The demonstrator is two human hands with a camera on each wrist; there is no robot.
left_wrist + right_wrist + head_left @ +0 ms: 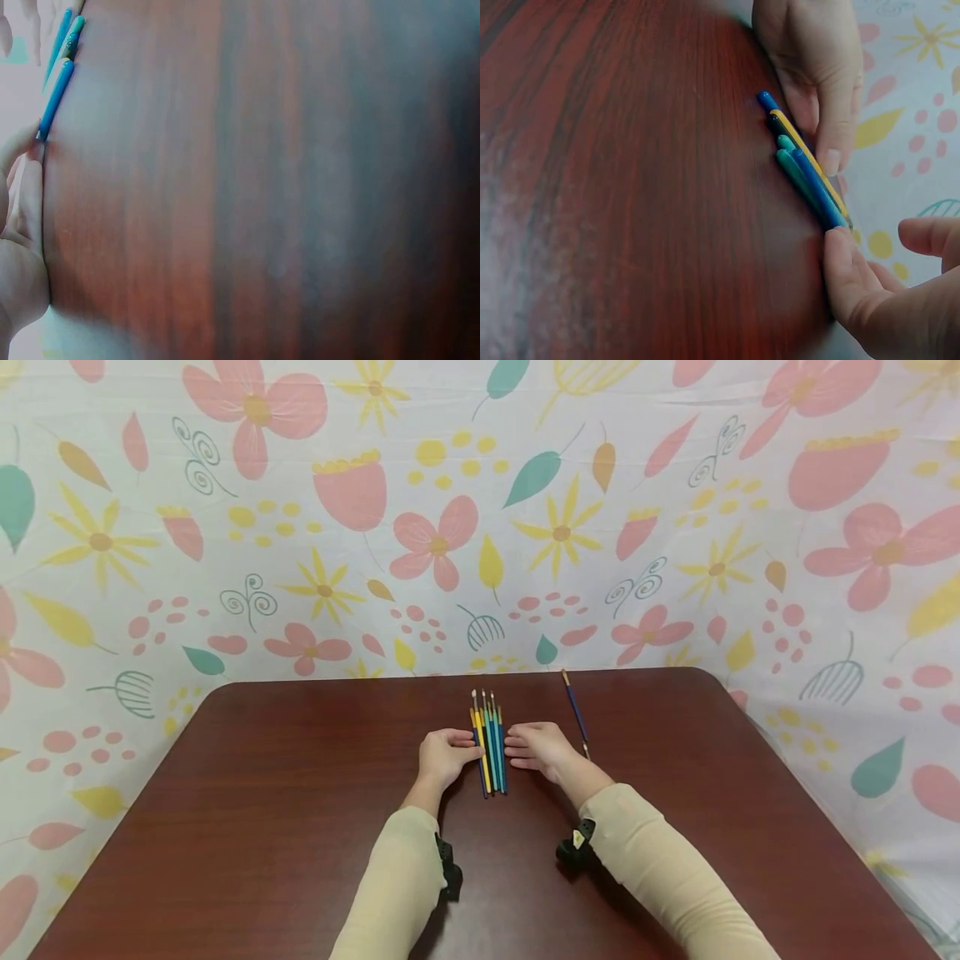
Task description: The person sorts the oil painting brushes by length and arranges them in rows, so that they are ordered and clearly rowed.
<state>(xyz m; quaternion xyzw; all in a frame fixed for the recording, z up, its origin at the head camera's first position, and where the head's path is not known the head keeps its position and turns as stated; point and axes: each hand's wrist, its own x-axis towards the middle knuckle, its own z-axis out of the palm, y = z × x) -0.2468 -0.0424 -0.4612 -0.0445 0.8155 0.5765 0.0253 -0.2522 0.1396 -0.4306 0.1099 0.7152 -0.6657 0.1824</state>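
Several paintbrushes (492, 756) with yellow, blue and teal handles lie side by side on the table, tips pointing away. My left hand (444, 755) is at their left side, thumb and fingertips right at the outer handles. On the other side, my right hand (546, 747) has its fingers stretched out toward the rightmost blue handle. In the right wrist view, fingertips of that hand (892, 300) meet the handles while its thumb stands apart. Handle ends of blue and teal brushes (58, 97) show at the edge of the left wrist view.
A single blue paintbrush (576, 710) lies right of the group, its near end close behind my right wrist. The dark brown table (262, 827) ends at a flower-patterned cloth (435, 602) at the back. Black wrist cameras (576, 847) sit under both sleeves.
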